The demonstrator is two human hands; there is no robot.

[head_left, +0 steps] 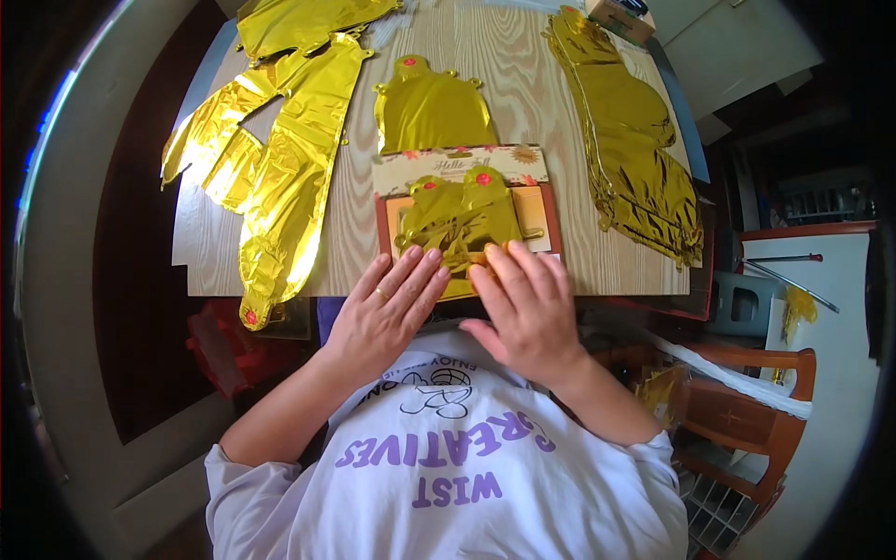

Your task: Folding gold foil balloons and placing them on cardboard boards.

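Both my hands lie side by side at the table's near edge, pressing on a gold foil balloon [462, 217]. The deflated balloon is folded, with two red-marked tabs at its far end, and lies over a printed card [387, 170] with autumn leaves. My left hand [397, 299] has its fingers stretched flat on the foil's near left part; a ring shows on one finger. On the near right part, my right hand [527, 303] rests with fingers extended and thumb apart. Just beyond the card lies another flat gold foil balloon [434, 107], its near end hidden under the card.
More flat gold foil balloons [303, 140] cover the table's left side, one hanging over the near edge. A stack of gold foil balloons [621, 131] lies at the right. A small box [621, 19] stands at the far right corner. A wooden chair [737, 401] is at my right.
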